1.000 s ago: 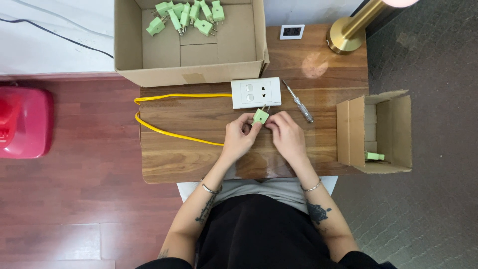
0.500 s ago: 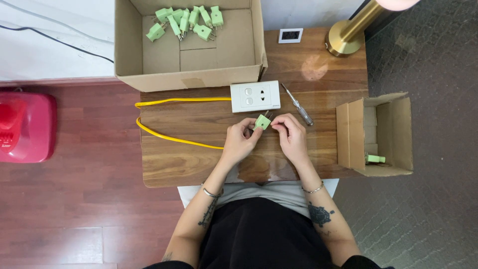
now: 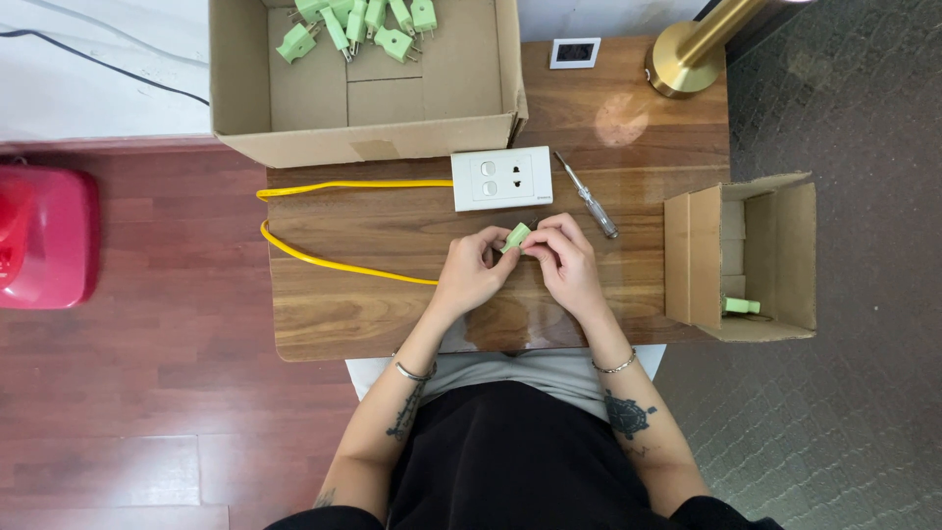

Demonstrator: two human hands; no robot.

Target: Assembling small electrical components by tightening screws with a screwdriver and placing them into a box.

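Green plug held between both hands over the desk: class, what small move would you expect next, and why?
Probably carrying the green plug a short way up to the white socket plate lying just above it. Left hand and right hand both pinch the plug, the socket's holes are free, and the screwdriver lies untouched beside it. That is a judgement only.

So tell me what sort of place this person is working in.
Probably a small assembly or packing station set up in a room, not a factory line. A wooden table holds a cardboard box of green plugs, a white socket plate on a yellow cable and a screwdriver.
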